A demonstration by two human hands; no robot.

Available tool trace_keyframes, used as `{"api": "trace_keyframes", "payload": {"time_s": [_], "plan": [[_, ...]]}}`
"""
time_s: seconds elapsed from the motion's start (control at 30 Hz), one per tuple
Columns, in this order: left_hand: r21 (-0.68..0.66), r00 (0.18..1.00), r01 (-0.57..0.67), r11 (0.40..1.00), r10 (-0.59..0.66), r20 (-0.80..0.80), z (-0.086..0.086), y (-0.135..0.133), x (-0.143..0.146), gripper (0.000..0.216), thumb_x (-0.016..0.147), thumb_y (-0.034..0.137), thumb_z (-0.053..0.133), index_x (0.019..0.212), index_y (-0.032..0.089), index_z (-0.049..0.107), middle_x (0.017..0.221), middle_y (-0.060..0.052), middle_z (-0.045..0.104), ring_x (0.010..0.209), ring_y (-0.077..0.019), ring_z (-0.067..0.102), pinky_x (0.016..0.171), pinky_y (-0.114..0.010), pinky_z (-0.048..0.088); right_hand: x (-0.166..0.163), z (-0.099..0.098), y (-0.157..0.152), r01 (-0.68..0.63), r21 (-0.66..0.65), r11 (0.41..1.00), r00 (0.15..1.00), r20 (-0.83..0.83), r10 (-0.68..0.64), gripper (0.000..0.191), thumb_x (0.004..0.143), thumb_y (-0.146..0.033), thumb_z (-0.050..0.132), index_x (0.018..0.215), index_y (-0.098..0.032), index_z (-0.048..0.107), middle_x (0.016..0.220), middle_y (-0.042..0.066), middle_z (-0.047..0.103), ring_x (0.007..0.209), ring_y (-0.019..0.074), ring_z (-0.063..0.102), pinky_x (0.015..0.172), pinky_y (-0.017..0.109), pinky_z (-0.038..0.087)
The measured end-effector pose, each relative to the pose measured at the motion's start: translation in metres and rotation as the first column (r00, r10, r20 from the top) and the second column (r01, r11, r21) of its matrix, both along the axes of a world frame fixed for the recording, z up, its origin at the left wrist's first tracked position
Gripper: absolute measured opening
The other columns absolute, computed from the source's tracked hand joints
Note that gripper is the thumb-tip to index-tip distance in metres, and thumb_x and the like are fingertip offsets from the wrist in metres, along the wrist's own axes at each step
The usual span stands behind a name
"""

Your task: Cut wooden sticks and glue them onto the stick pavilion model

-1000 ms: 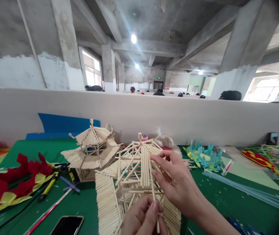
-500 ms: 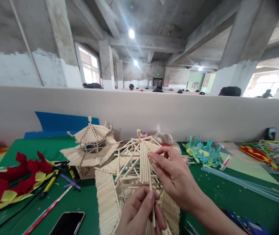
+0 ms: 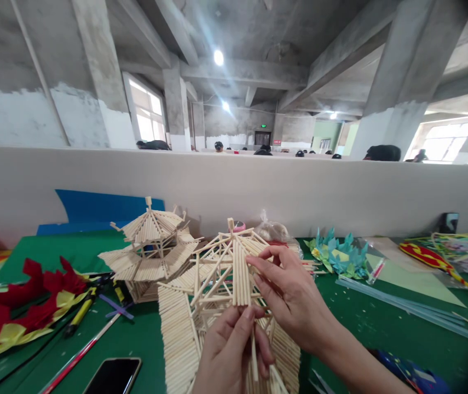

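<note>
An unfinished pavilion model of thin wooden sticks [image 3: 217, 273] stands on the green table cover [image 3: 381, 328] in front of me. My left hand [image 3: 229, 350] pinches a single wooden stick [image 3: 253, 350] upright against the model's near side. My right hand [image 3: 291, 301] rests on the model's roof frame from the right, its fingertips touching the row of upright sticks. A finished stick pavilion [image 3: 151, 249] stands behind it to the left.
A phone [image 3: 113, 375] lies at the front left beside a red pencil [image 3: 78, 355] and yellow-handled pliers [image 3: 81, 312]. Red and yellow paper shapes [image 3: 20, 306] lie at the left, teal paper flowers [image 3: 340, 257] at the right. A grey partition wall [image 3: 234, 186] stands behind, with people's heads beyond it.
My left hand has risen a little with the stick, closer to the roof frame. My right hand has shifted slightly left along the roof.
</note>
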State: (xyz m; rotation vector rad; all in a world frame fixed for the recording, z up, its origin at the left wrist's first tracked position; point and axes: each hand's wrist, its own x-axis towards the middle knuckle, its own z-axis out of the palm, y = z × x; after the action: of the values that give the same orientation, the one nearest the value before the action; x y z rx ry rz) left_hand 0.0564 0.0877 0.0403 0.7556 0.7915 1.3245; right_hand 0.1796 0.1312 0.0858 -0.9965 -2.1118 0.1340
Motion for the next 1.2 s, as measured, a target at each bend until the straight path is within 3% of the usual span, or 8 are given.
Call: {"api": "trace_keyframes", "payload": {"time_s": [0.93, 1.2], "plan": [[-0.024, 0.997, -0.079, 0.997, 0.078, -0.017, 0.0023, 0.0044, 0.0043, 0.027, 0.066, 0.041, 0.068, 0.063, 0.015, 0.062, 0.033, 0.003, 0.057, 0.031, -0.0076, 0.045, 0.037, -0.018, 0.031, 0.0013, -0.0031, 0.0016, -0.007, -0.01, 1.0, 0.999, -0.04, 0.007, 0.03, 0.087, -0.017, 0.042, 0.114, -0.02, 0.055, 0.103, 0.008, 0.049, 0.095, 0.0193, 0.047, 0.081, 0.035, 0.043], [-0.077, 1.0, -0.019, 0.997, 0.019, -0.01, 0.0006, 0.0045, 0.0028, 0.035, 0.061, 0.049, 0.071, 0.065, 0.016, 0.062, 0.036, 0.003, 0.06, 0.029, -0.0075, 0.048, 0.034, -0.016, 0.034, -0.0006, -0.0006, 0.002, -0.011, -0.039, 0.999, 0.997, -0.073, 0.008, 0.03, 0.088, -0.019, 0.041, 0.115, -0.018, 0.053, 0.105, 0.009, 0.049, 0.096, 0.0197, 0.047, 0.083, 0.036, 0.044]]}}
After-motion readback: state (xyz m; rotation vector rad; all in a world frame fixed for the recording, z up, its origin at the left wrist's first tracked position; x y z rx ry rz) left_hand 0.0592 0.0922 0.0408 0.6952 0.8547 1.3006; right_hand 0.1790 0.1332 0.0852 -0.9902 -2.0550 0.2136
